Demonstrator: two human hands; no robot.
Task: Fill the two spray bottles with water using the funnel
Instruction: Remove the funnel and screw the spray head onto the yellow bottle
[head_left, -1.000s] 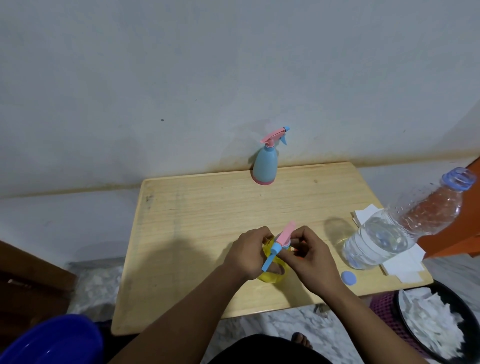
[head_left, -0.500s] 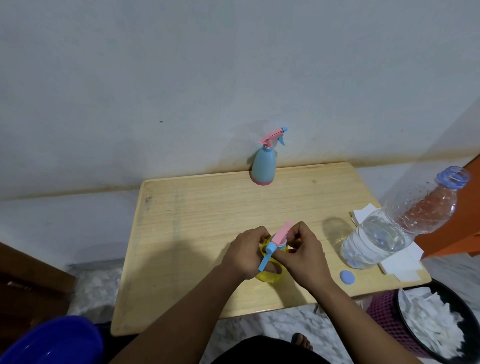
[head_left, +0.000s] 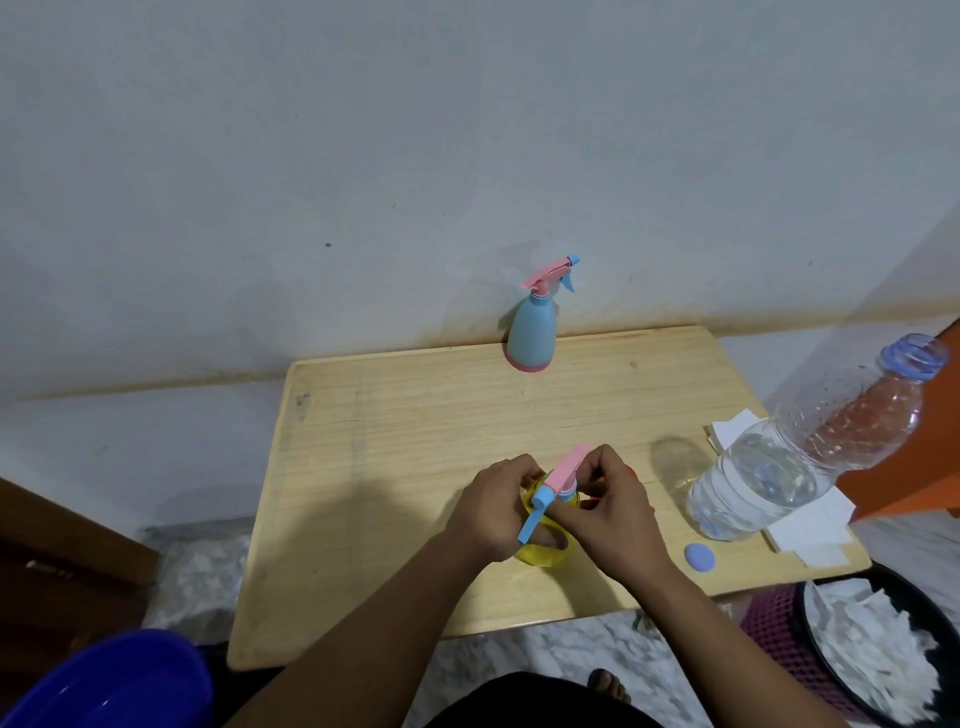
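Item one, yellow spray bottle (head_left: 540, 551): we hold its body in our left hand (head_left: 493, 512) while our right hand (head_left: 608, 514) pinches its pink-and-blue spray head (head_left: 558, 480) on the tabletop (head_left: 415, 441). Right of our grip: blue cap (head_left: 700, 557), then uncapped water bottle (head_left: 789, 457). Beyond our grip, well apart: blue spray bottle (head_left: 532, 338), upright.

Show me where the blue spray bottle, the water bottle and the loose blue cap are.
blue spray bottle (head_left: 531, 332), head view, on its body.
water bottle (head_left: 769, 480), head view, on its water-filled lower part.
blue cap (head_left: 700, 557), head view, on its top.
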